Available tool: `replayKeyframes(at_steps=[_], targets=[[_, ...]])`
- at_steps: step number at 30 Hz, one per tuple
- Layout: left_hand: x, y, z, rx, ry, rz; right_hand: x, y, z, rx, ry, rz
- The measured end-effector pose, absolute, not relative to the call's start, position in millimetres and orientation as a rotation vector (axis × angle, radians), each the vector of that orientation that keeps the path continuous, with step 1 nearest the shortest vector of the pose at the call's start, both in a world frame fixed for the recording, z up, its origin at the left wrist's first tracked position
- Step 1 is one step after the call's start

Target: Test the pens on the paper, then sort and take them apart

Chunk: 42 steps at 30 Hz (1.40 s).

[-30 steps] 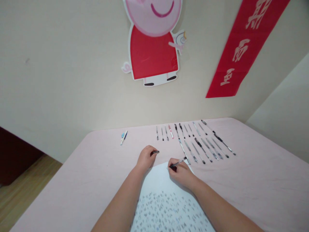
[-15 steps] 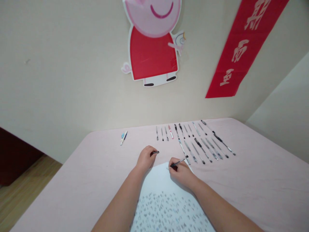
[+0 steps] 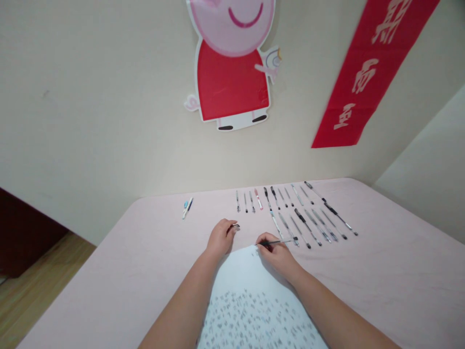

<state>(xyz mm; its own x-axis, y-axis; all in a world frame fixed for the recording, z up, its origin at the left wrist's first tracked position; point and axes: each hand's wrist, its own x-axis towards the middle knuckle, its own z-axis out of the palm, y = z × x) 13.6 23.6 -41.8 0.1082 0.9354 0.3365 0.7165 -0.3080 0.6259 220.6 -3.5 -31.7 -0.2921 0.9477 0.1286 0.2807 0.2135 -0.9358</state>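
2 hands [image 3: 220, 237] [image 3: 278, 254] at the top edge of 1 sheet, each gripping something.

The left hand is curled around 1 short dark piece that looks like a pen cap [image 3: 234, 226], resting on the pink table [image 3: 381, 281] just beyond the paper [image 3: 247, 291]. The right hand pinches 1 pen [image 3: 279, 241], its tip at the sheet's far edge and its barrel pointing right. The lower part of the sheet is covered with small marks. Beyond the hands lie 2 rows of pens [image 3: 301, 215], roughly 10 far and 8 near, though they are too small for a firm count. 2 more pens [image 3: 187, 207] lie apart at the left. On the wall hang 1 cartoon pig [image 3: 232, 72] and 1 red banner [image 3: 366, 77].
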Motion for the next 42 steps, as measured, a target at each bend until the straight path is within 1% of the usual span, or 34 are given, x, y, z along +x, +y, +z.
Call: replayKeyframes(at_steps=[5,10,12,17,20,27,32,42], targets=[[13.5,24.1,-42.1,2.080,1.582,1.114,220.5,-5.2,-25.8,-1.136,-1.767,1.116],[13.2,23.8,-40.5,2.046,1.537,1.165,220.2,-7.2,-29.8,-1.086,-1.635,1.291],[13.6,23.8,-39.5,1.989,1.530,1.180,220.2,-7.6,-33.7,-1.044,-1.595,1.309],[18.3,25.1,-38.0,1.524,1.429,1.300,218.0,-4.6,-38.8,-1.024,-1.501,1.329],[20.0,25.5,-35.6,1.313,1.315,1.346,217.0,-2.3,-37.9,-1.064,-1.446,1.280],[17.3,21.2,-29.3,1.055,1.144,1.255,222.4,-6.2,-29.6,-1.058,-1.602,1.104],[19.8,18.9,-28.0,0.964,1.014,1.213,222.8,-12.5,-21.9,-0.978,-1.588,1.146],[20.2,17.2,-24.1,1.008,1.038,1.161,223.2,-15.4,-15.9,-0.968,-1.496,1.185]])
